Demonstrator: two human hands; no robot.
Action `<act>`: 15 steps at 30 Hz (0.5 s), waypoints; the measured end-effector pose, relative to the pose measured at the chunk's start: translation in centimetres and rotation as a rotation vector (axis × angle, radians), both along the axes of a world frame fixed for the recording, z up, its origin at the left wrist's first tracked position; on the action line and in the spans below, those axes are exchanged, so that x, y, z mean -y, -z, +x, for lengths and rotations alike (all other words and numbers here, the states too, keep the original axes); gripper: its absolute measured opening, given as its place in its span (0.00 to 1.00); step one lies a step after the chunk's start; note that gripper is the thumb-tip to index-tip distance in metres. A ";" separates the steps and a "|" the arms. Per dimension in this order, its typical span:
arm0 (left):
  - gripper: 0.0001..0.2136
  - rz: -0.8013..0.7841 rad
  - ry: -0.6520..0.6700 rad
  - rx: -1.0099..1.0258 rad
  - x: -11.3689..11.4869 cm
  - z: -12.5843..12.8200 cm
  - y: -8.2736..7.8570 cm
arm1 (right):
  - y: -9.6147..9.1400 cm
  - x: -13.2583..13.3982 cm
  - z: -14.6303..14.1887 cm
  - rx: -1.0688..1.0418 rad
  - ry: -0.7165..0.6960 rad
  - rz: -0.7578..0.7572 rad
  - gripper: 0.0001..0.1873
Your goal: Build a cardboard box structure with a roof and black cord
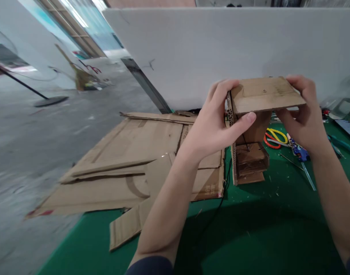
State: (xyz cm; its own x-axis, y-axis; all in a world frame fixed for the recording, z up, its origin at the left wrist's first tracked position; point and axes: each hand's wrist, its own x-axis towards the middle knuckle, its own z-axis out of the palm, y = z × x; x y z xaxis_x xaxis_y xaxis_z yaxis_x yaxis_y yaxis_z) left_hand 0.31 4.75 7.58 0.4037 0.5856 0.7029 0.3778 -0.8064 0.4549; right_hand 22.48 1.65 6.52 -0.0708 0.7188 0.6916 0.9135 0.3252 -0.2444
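Note:
A small cardboard structure (pixel 251 160) stands on the green table (pixel 263 229), with an upright corrugated wall and stacked pieces at its base. Across its top lies a flat cardboard panel (pixel 263 93). My left hand (pixel 217 122) grips the panel's left edge and the top of the upright wall, thumb underneath and fingers curled over. My right hand (pixel 302 114) pinches the panel's right edge, fingers on top and thumb below. Both forearms reach in from the bottom of the view.
Large flattened cardboard sheets (pixel 135 160) overhang the table's left edge. Yellow-and-orange scissors (pixel 274 138), a blue tool (pixel 301 154) and a thin black cable (pixel 221 198) lie on the table. A white partition (pixel 221 49) stands behind. Grey floor lies to the left.

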 end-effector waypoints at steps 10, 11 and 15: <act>0.34 0.001 0.103 -0.140 -0.9 -1.8 -0.2 | -0.2 -1.5 0.3 -0.011 -0.128 0.094 0.17; 0.35 0.008 0.101 -0.146 -1.0 -2.0 -0.2 | -0.2 -1.3 0.2 0.000 -0.098 0.095 0.17; 0.39 0.017 0.124 -0.161 -1.2 -2.5 -0.5 | -0.2 -1.1 -0.2 -0.027 -0.138 0.166 0.15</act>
State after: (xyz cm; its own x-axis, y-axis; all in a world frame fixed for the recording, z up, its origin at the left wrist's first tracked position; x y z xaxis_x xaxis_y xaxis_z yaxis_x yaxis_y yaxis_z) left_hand -2.21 5.97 8.09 0.5799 0.5135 0.6325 0.3425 -0.8581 0.3827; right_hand 22.27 2.77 6.75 -0.1408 0.5794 0.8028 0.8514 0.4847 -0.2005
